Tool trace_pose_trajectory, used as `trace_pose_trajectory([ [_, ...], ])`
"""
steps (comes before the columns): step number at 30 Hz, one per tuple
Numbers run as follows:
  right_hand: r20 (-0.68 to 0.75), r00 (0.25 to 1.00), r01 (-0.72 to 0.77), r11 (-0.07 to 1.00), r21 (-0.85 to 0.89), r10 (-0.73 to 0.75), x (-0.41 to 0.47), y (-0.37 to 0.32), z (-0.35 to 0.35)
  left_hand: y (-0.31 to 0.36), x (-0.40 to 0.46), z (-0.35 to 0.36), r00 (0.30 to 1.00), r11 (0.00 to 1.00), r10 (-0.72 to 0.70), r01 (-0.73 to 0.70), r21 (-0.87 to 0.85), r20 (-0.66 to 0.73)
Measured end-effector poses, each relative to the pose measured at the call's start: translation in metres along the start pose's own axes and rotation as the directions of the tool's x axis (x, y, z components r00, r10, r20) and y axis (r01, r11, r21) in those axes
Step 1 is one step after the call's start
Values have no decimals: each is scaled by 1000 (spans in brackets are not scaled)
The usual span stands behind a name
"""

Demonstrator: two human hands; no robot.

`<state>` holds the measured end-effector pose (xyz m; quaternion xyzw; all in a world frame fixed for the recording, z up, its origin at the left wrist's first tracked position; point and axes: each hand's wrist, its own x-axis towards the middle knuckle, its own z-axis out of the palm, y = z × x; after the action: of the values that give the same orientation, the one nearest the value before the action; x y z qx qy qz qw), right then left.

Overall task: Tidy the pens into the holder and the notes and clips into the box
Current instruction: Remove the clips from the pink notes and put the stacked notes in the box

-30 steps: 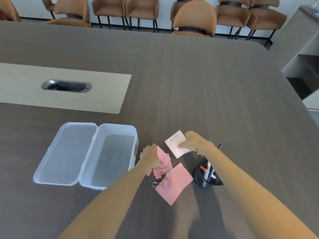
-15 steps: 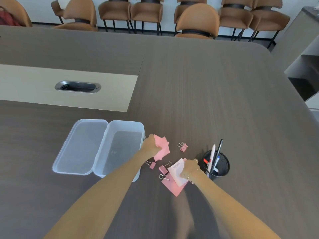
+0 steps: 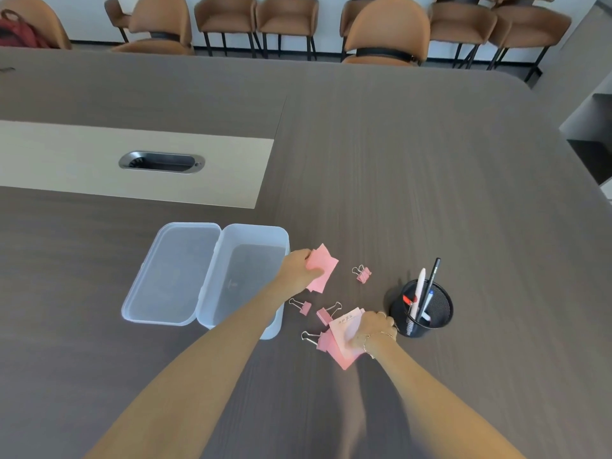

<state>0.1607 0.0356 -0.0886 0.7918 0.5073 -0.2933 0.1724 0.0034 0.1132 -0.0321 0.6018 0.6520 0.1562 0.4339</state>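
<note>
My left hand grips a bunch of pink notes just right of the clear plastic box, which stands open with its lid folded out to the left. My right hand presses on a pale note lying over more pink notes. Several pink binder clips lie around them: one clip further back, one clip near my left forearm, one clip beside the pale note. The black mesh holder at the right holds several pens.
The dark wood table has a beige inlay with a metal cable slot at the left. Brown chairs line the far edge. A grey shelf unit stands at the right.
My left hand lifted a bunch of pink notes toward the box. My right hand carried the pale note back onto the nearer pink notes. Binder clips came into sight.
</note>
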Motion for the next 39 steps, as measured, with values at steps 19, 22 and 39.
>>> trace_pose_trajectory([
  [19, -34, 992, 117, 799, 591, -120, 12, -12, -78, 6, 2, -9, 996, 860, -80, 95, -502, 51],
  [22, 3, 975, 92, 415, 905, -223, 5, -22, -93, 8, -1, -11, 989, 778, 1, 93, -622, 149],
  [39, -334, 889, 440, 787, 433, -313, 19, -25, -59, -10, 10, 30, 986, 971, 127, -101, 217, -110],
])
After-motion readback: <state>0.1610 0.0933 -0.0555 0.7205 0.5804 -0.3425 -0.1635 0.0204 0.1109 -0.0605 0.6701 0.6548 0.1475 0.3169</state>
